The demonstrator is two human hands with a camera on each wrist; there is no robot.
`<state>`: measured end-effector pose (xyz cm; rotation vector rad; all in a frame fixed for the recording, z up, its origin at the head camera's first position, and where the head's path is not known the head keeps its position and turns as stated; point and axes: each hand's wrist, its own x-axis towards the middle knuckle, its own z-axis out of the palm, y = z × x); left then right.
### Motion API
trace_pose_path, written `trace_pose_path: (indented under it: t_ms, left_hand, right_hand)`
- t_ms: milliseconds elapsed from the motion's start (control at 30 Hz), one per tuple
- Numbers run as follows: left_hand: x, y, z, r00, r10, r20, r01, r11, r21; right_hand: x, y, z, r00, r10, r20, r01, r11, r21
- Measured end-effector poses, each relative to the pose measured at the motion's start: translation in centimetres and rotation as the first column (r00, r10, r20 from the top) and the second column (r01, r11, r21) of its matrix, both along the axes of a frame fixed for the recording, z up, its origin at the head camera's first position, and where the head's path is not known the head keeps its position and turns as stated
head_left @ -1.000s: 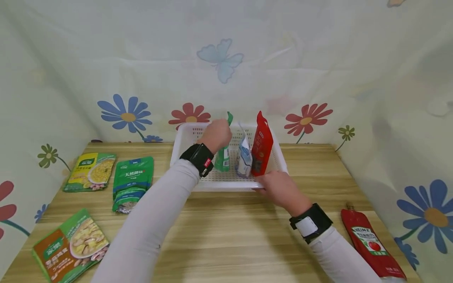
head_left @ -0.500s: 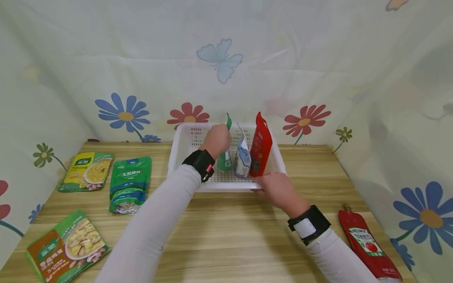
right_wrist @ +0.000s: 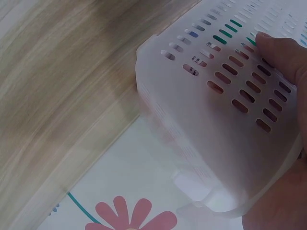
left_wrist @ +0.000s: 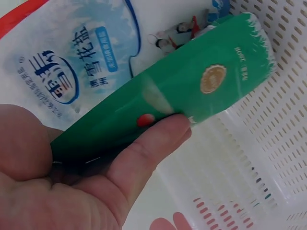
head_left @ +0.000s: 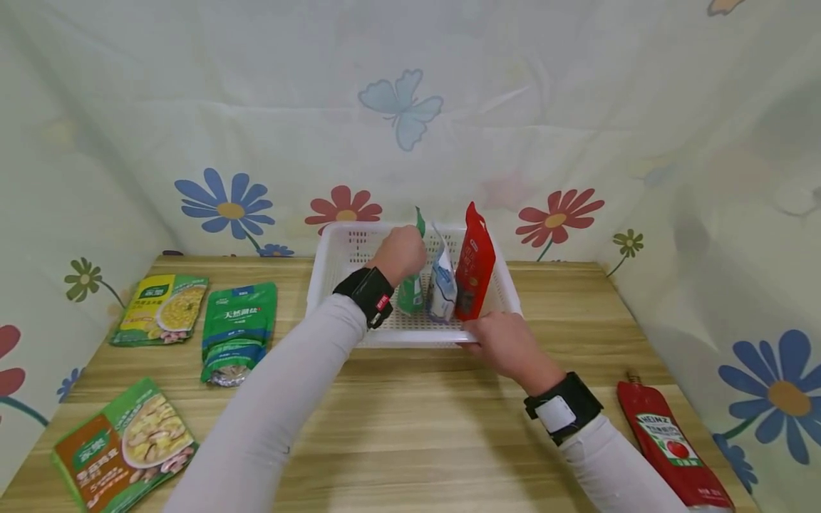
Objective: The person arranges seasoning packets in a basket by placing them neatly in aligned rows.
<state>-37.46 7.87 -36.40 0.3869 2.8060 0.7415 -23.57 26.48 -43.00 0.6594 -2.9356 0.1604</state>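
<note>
Inside the white perforated basket (head_left: 410, 336), my left hand (head_left: 400, 253) pinches a green packet (head_left: 410, 293) that stands on edge. In the left wrist view the thumb and fingers hold this packet (left_wrist: 216, 72), which lies against a white-and-blue bag (left_wrist: 72, 62) with Chinese print. To its right in the head view, a red pouch (head_left: 474, 271) stands upright. My right hand (head_left: 507, 345) grips the basket's front rim near the right corner. From the right wrist view, its thumb presses the slotted outer wall (right_wrist: 225, 129); the other fingers are mostly hidden.
On the wooden table (head_left: 410, 427), a yellow-green packet (head_left: 160, 310), a green pouch (head_left: 239, 331) and a brown-green packet (head_left: 125, 449) lie at left. A red Heinz ketchup pouch (head_left: 673, 445) lies at right. Behind the basket rises a flower-print cloth (head_left: 276, 128).
My left hand has shifted slightly right with the green packet, bringing it closer to the white-and-blue bag. My right hand keeps its hold on the basket rim.
</note>
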Motion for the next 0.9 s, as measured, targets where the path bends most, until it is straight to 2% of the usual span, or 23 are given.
trace_pose_path:
  t_ms: [100,233,433,600,900]
  left_hand:
    - [0.4,0.1,0.5,0.999,-0.017,0.037,0.017,1.0,-0.012]
    - [1.1,0.2,0.9,0.998,-0.048,0.049,0.049,0.999,-0.015]
    - [2.0,0.2,1.0,0.993,-0.058,0.106,0.056,0.998,0.026]
    - [2.5,0.2,0.7,0.991,-0.078,0.108,0.072,0.996,0.057]
    - [3.7,0.3,0.4,0.986,-0.041,0.16,0.019,0.991,0.134]
  right_hand:
    - [0.0,-0.1,0.0,1.0,0.002,-0.007,-0.002,1.0,0.0]
    - [0.0,-0.1,-0.1,1.0,0.006,-0.019,-0.006,1.0,-0.004]
    - [-0.1,0.1,-0.2,1.0,0.0,-0.01,0.0,1.0,-0.009]
    - [-0.1,0.1,-0.2,1.0,0.004,-0.019,-0.004,1.0,-0.002]
    - [-0.1,0.0,-0.1,1.0,0.003,-0.01,-0.003,1.0,-0.002]
